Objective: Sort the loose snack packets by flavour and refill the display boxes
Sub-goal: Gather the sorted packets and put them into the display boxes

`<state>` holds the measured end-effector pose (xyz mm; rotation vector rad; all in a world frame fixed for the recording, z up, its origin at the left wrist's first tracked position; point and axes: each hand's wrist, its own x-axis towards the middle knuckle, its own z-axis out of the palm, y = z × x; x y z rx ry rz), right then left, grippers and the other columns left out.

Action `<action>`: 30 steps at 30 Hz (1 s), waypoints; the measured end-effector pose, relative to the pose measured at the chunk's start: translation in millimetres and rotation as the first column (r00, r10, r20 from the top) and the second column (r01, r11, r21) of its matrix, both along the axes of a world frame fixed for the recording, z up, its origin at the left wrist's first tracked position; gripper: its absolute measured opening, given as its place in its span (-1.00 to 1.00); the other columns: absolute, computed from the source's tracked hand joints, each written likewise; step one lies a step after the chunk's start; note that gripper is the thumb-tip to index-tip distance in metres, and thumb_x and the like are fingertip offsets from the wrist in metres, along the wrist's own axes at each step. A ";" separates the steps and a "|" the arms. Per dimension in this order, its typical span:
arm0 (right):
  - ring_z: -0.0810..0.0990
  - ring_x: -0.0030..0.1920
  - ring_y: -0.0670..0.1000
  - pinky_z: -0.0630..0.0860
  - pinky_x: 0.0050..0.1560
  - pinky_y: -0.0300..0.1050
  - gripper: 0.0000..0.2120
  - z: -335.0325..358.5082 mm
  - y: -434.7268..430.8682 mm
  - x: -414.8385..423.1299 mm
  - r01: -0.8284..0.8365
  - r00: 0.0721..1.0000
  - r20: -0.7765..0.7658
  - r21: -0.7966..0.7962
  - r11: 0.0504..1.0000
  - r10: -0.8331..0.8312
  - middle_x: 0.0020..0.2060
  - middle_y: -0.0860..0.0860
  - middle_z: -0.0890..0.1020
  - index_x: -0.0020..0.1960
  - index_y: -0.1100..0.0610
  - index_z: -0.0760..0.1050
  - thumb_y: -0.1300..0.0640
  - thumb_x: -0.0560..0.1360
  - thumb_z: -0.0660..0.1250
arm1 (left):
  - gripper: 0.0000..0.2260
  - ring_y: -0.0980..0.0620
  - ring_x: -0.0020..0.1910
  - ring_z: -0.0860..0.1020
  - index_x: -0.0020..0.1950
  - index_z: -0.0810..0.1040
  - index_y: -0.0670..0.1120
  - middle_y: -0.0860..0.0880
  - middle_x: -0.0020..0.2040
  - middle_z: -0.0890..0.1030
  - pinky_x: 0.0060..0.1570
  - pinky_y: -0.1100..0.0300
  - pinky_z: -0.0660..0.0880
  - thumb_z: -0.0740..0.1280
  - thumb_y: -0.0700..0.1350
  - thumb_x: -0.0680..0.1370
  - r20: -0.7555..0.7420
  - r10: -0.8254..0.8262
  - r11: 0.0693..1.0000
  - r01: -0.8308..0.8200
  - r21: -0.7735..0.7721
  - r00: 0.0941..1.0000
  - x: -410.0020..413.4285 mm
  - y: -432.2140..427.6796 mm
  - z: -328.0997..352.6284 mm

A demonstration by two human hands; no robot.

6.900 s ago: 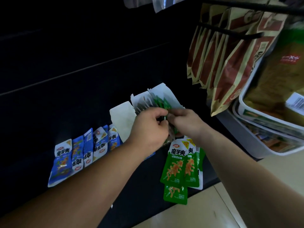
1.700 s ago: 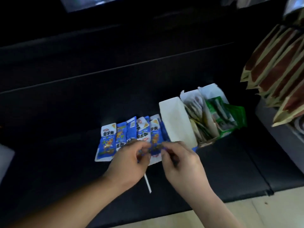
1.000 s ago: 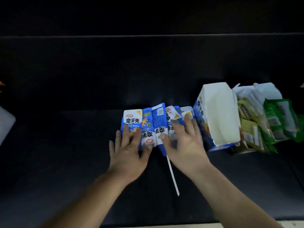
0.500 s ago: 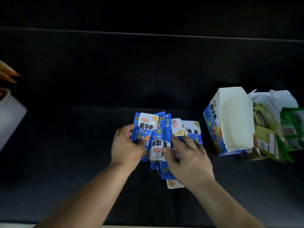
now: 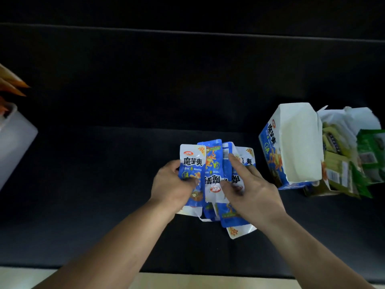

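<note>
Head view: a person leans over a black shelf, gathering a fan of blue snack packets near its front edge.
Left hand: fingers curl behind the fan's left side and the thumb clamps the front of the outermost packet, apparently so the stack cannot slide apart.
Right hand: the thumb presses on the packets' faces and the fingers close over the fan's right side, seemingly squeezing the packets together.
Blue packets: overlapped, some upside down, all outside the boxes. Whether the lowest rest on the shelf cannot be told.
Blue display box: just to the right, open mouth facing up and white inside bare, the likely home for this flavour.
Neighbouring boxes: yellow-green packets and green packets stand filed beside it.
Left edge: a white tub below orange bags, well apart.
</note>
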<state>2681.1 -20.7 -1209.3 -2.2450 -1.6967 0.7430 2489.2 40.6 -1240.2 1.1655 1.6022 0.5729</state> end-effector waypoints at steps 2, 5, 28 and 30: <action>0.62 -0.16 -0.13 0.50 -0.07 -0.15 -0.40 -4.1 0.5 0.6 0.023 1.000 -0.002 0.031 0.999 -0.023 0.19 -0.17 0.47 0.59 -0.32 0.14 -0.20 0.60 0.26 | -0.81 0.15 -0.12 0.73 0.01 0.63 0.20 0.11 -0.06 0.74 -0.06 0.00 0.71 0.54 0.01 0.45 -0.023 -0.066 0.998 0.066 0.011 0.998 4.1 -4.2 2.5; 0.55 -0.14 -0.14 0.45 -0.10 -0.15 -0.43 -7.2 -0.8 6.0 0.059 0.998 -0.016 0.063 0.996 -0.059 0.17 -0.17 0.46 0.59 -0.26 0.22 -0.13 0.62 0.28 | -0.72 0.13 -0.08 0.72 0.05 0.58 0.35 0.09 0.06 0.69 -0.10 0.04 0.71 0.48 0.23 0.36 -0.040 -0.112 0.994 0.112 0.001 0.993 10.8 -8.1 0.2; 0.57 0.18 -0.13 0.47 0.12 -0.19 -0.42 -13.1 -11.4 0.1 0.157 0.960 -0.244 0.061 0.986 -0.138 0.32 -0.24 0.44 0.59 -0.35 0.12 -0.27 0.61 0.20 | -0.68 0.16 0.03 0.67 0.14 0.60 0.19 0.09 0.11 0.63 -0.04 0.25 0.65 0.56 -0.10 0.48 0.144 -0.007 0.991 -0.012 0.134 0.990 49.1 -26.0 14.4; 0.58 0.15 -0.12 0.47 0.08 -0.20 -0.39 -16.6 -13.2 1.3 0.163 0.961 -0.236 0.066 0.984 -0.144 0.31 -0.22 0.45 0.60 -0.34 0.09 -0.25 0.62 0.22 | -0.66 0.18 0.10 0.58 0.10 0.58 0.20 0.12 0.17 0.51 0.05 0.20 0.63 0.59 -0.05 0.42 0.039 -0.013 0.987 0.007 0.158 0.999 47.8 -25.0 16.2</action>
